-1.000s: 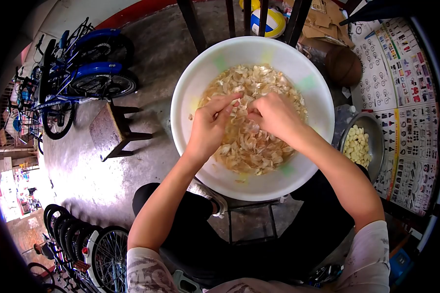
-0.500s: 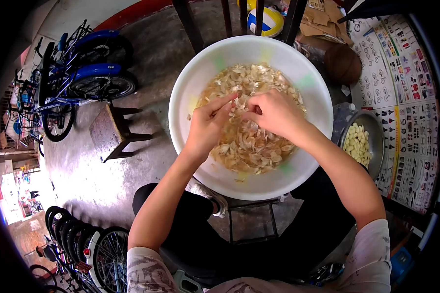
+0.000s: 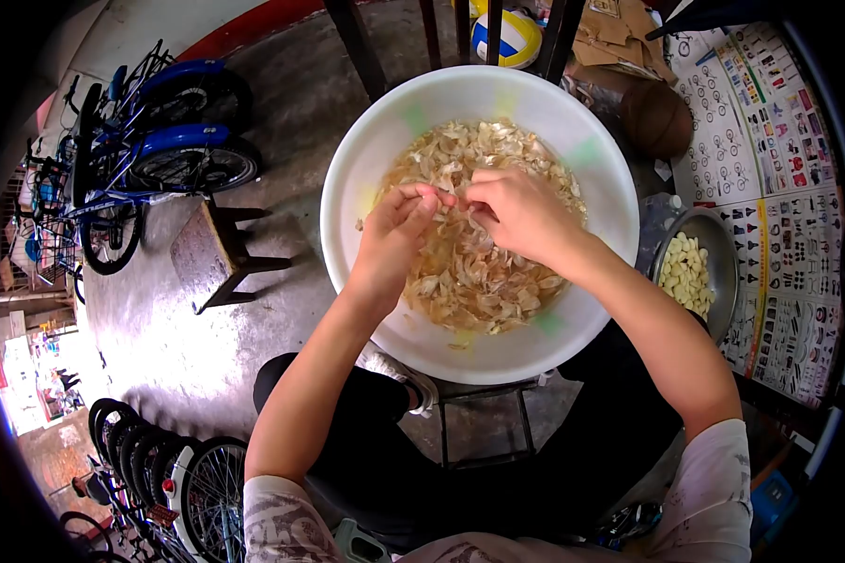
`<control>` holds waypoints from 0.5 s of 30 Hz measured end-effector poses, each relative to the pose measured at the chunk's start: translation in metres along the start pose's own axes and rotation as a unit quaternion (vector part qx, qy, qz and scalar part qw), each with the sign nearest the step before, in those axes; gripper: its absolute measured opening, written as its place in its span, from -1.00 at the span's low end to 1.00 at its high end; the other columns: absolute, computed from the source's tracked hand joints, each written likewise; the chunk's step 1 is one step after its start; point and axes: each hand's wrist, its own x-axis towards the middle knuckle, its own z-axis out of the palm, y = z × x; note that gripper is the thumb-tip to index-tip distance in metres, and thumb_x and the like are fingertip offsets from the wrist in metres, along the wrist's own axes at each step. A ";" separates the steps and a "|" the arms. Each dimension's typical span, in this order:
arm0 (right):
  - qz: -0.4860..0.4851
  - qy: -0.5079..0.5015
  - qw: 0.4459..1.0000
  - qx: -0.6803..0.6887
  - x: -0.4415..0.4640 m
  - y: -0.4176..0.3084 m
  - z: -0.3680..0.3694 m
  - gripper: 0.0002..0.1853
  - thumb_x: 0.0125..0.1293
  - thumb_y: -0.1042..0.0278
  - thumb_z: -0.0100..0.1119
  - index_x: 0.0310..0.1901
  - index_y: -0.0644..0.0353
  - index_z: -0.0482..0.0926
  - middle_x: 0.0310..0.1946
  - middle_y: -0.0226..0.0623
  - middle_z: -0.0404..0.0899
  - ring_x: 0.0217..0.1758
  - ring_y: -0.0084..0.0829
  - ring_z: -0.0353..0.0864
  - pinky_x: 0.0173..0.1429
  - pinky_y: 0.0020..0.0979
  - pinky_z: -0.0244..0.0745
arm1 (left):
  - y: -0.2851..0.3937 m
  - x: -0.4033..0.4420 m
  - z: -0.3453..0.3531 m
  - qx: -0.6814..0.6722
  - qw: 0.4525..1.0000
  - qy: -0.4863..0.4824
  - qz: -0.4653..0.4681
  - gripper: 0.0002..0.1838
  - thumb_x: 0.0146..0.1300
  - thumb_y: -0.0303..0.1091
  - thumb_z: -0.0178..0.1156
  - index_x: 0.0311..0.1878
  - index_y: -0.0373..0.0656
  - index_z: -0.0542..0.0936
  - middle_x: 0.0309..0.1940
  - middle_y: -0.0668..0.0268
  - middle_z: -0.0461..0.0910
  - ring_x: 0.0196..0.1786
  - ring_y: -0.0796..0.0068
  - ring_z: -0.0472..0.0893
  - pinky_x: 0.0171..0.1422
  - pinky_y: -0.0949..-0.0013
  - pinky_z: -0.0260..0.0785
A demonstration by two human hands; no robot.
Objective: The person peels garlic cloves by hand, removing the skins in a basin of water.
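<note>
A large white basin (image 3: pixel 352 159) holds a mass of papery garlic skins (image 3: pixel 479 267) in yellowish water. Over its middle, my left hand (image 3: pixel 399 225) is closed in a pinch, thumb against the bent fingers. My right hand (image 3: pixel 516 211) is closed too, its fingertips curled downward and almost meeting those of the left. Whatever small thing lies between the fingertips is too small and covered to make out. To the right of the basin, peeled garlic cloves (image 3: pixel 684 274) fill part of a metal bowl (image 3: pixel 723 281).
A small wooden stool (image 3: pixel 207 253) stands on the floor at left, with blue bicycles (image 3: pixel 183 141) beyond it and more bicycles (image 3: pixel 211 497) at lower left. Balls (image 3: pixel 512 39) and cardboard (image 3: pixel 620 42) lie at the back. A printed chart (image 3: pixel 770 206) covers the right side.
My left hand's extended fingers have curled in to a pinch. My right hand has shifted slightly left and up, and the fingertips of both hands are closer together.
</note>
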 end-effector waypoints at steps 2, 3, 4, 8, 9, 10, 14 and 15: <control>0.003 -0.049 0.998 -0.025 -0.006 0.014 0.021 -0.86 0.19 0.46 0.29 -0.20 0.18 0.67 -0.21 -0.19 0.64 -0.18 -0.18 0.69 -0.12 -0.18 0.56 | -0.001 0.001 -0.001 -0.007 1.000 -0.001 0.004 -0.82 0.55 -0.25 0.01 -0.03 -0.14 0.49 -0.10 0.41 0.60 -0.43 0.80 0.22 -0.36 0.65 0.12; 0.007 -0.096 0.994 -0.051 -0.007 0.014 0.024 -0.83 0.18 0.47 0.27 -0.16 0.17 0.67 -0.19 -0.20 0.63 -0.13 -0.14 0.68 -0.06 -0.16 0.58 | -0.001 0.001 -0.002 -0.006 1.000 -0.002 0.004 -0.82 0.55 -0.25 0.01 -0.03 -0.14 0.49 -0.10 0.41 0.60 -0.43 0.80 0.22 -0.36 0.65 0.12; 0.008 -0.095 0.994 -0.051 -0.010 0.012 0.028 -0.83 0.18 0.47 0.27 -0.16 0.17 0.67 -0.19 -0.20 0.63 -0.13 -0.14 0.68 -0.06 -0.16 0.58 | -0.002 0.002 -0.003 -0.008 1.000 -0.004 0.007 -0.82 0.56 -0.25 0.00 -0.04 -0.14 0.49 -0.14 0.42 0.59 -0.45 0.80 0.19 -0.39 0.65 0.10; 0.051 -0.229 0.967 -0.100 -0.014 0.014 0.047 -0.64 0.20 0.51 0.20 0.07 0.16 0.59 -0.15 -0.20 0.61 0.01 -0.09 0.64 0.07 -0.12 0.56 | -0.002 0.001 -0.002 -0.011 1.000 -0.015 0.002 -0.80 0.56 -0.23 0.01 -0.09 -0.12 0.53 -0.26 0.49 0.59 -0.41 0.80 0.22 -0.32 0.63 0.15; 0.018 -0.235 0.965 -0.119 -0.013 0.012 0.048 -0.58 0.20 0.52 0.18 0.14 0.16 0.55 -0.15 -0.19 0.61 0.01 -0.10 0.64 0.06 -0.09 0.56 | -0.003 0.000 -0.001 -0.010 1.000 -0.016 0.000 -0.80 0.56 -0.23 0.01 -0.09 -0.12 0.53 -0.26 0.49 0.59 -0.41 0.80 0.22 -0.32 0.63 0.15; 0.017 -0.235 0.965 -0.118 -0.016 0.012 0.045 -0.58 0.20 0.52 0.18 0.14 0.16 0.55 -0.15 -0.19 0.61 0.01 -0.10 0.64 0.06 -0.09 0.56 | -0.003 0.000 -0.001 -0.018 1.000 -0.024 0.005 -0.80 0.56 -0.21 0.02 -0.12 -0.11 0.54 -0.28 0.52 0.57 -0.43 0.81 0.22 -0.35 0.64 0.14; -0.055 -0.079 0.990 -0.108 -0.018 -0.009 0.005 -0.79 0.14 0.57 0.22 -0.15 0.23 0.63 -0.25 -0.11 0.64 -0.13 -0.08 0.69 -0.11 -0.16 0.64 | -0.005 -0.001 -0.004 -0.052 0.997 -0.054 0.000 -0.80 0.57 -0.22 0.00 -0.10 -0.13 0.51 -0.41 0.55 0.35 -0.48 0.80 0.14 -0.46 0.66 0.00; -0.016 -0.050 0.994 -0.092 -0.014 -0.017 -0.004 -0.80 0.15 0.56 0.22 -0.15 0.22 0.64 -0.25 -0.10 0.66 -0.15 -0.08 0.70 -0.12 -0.20 0.64 | -0.006 -0.001 -0.003 -0.053 0.997 -0.054 0.000 -0.80 0.57 -0.22 0.00 -0.10 -0.13 0.51 -0.41 0.55 0.35 -0.48 0.80 0.14 -0.46 0.66 0.00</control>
